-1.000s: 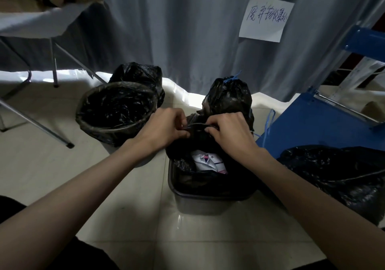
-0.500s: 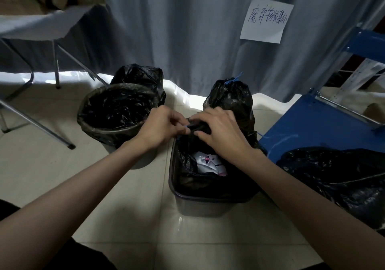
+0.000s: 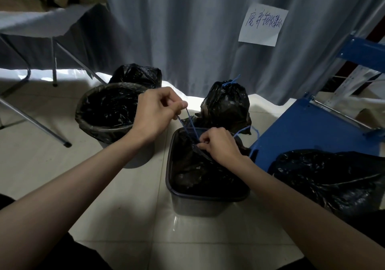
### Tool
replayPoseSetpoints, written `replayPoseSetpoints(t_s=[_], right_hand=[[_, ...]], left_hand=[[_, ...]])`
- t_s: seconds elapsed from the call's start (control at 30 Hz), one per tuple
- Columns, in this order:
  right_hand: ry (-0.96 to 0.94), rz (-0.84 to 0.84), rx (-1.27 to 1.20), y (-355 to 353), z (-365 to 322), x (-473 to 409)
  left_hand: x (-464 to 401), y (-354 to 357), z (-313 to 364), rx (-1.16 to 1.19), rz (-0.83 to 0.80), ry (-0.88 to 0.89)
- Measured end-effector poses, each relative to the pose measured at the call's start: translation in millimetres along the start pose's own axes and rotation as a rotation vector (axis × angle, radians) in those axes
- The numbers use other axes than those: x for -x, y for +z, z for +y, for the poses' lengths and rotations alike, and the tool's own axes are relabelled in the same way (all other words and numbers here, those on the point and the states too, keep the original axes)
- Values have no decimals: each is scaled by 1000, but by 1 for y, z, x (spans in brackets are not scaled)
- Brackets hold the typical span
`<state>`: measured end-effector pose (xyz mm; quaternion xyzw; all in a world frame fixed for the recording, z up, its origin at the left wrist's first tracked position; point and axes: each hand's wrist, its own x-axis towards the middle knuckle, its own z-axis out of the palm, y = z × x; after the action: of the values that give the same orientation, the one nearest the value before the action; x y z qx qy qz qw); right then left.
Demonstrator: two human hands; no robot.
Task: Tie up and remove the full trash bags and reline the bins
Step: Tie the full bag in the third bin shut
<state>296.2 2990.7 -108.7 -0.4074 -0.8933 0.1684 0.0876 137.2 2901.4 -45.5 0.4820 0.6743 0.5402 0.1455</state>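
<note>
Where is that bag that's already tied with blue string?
The tied black bag sits on the floor at centre-right of the head view, in front of the grey curtain and just behind the rectangular bin, left of the blue frame.

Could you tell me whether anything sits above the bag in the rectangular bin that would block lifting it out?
Nothing visible does. Only the left hand and right hand are over the bag in the rectangular bin, pulling its blue drawstring. The tied bag stands behind the bin.
</note>
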Motion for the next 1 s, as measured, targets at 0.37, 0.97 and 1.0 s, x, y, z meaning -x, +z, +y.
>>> replayPoseSetpoints(t_s=[0.37, 0.97, 1.0], right_hand=[[-127, 238, -534, -24, -32, 5], [-19, 220, -695, -16, -23, 16], [-20, 213, -697, -17, -23, 15]], left_hand=[[-11, 6, 5, 320, -42, -163], [-9, 11, 12, 486, -135, -124], [-9, 11, 11, 494, -137, -124]])
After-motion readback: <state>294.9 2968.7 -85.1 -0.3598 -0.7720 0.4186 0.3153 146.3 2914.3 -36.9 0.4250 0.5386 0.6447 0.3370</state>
